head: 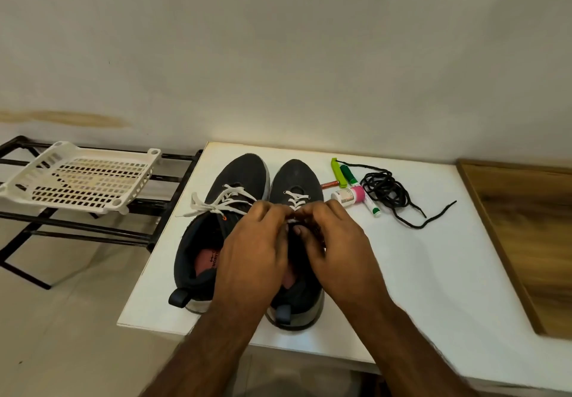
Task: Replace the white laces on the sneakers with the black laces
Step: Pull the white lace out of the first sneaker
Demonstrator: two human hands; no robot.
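On the white desk (418, 273) two dark sneakers stand side by side, toes toward the wall: the left sneaker (216, 220) keeps its white lace (216, 203) tied in a bow, and the right sneaker (297, 189) shows white lace (296, 201) crossing its lower eyelets, so the work looks to be at its first step, undoing and drawing out the white lace from the right shoe. Both hands meet over that shoe's upper eyelets. The left hand (253, 248) has its fingers curled in toward the tongue, and the right hand (337, 242) is curled likewise, thumb tucked under; they seem to pinch the lace near its knot, though the lace there is hidden under the fingers, so the exact hold cannot be told. The next move likely calls for loosening the crossings and pulling the lace out eyelet by eyelet. The black laces (387, 192) lie in a loose tangle to the right, untouched, just beside a green marker (351, 177) and a small bottle (346, 197).
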